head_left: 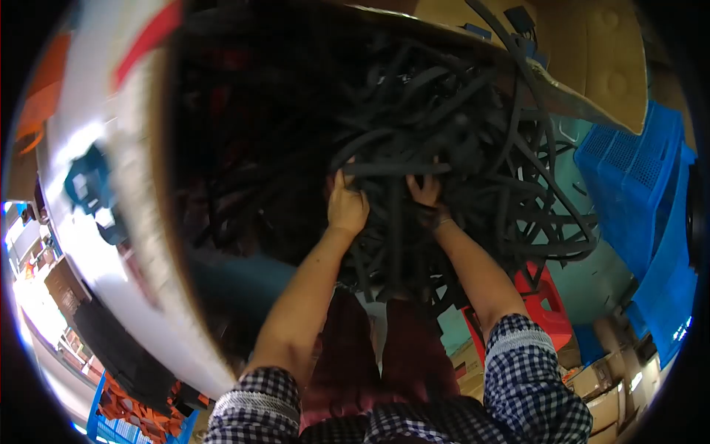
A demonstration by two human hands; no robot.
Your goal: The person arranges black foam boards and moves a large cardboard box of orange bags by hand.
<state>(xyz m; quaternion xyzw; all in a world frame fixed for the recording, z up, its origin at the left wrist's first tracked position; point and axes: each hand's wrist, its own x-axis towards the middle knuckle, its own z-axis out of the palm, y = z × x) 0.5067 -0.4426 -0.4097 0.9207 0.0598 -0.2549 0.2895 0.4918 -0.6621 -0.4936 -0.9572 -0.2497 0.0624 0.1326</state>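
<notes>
A large tangled heap of long black rubber-like strips fills the middle of the head view. A short length of dark strip lies crosswise over the heap, between my two hands. My left hand is closed round its left end, with the thumb and fingertips partly hidden. At the other end, my right hand has its fingers bent over the strip, dim in the shadow. Another dark strip hangs down from the middle, between my forearms.
A white table edge runs along the left. A cardboard box flap is at the upper right. Blue plastic crates stand at the right, a red plastic stool at the lower right. Orange pieces lie in a blue crate at lower left.
</notes>
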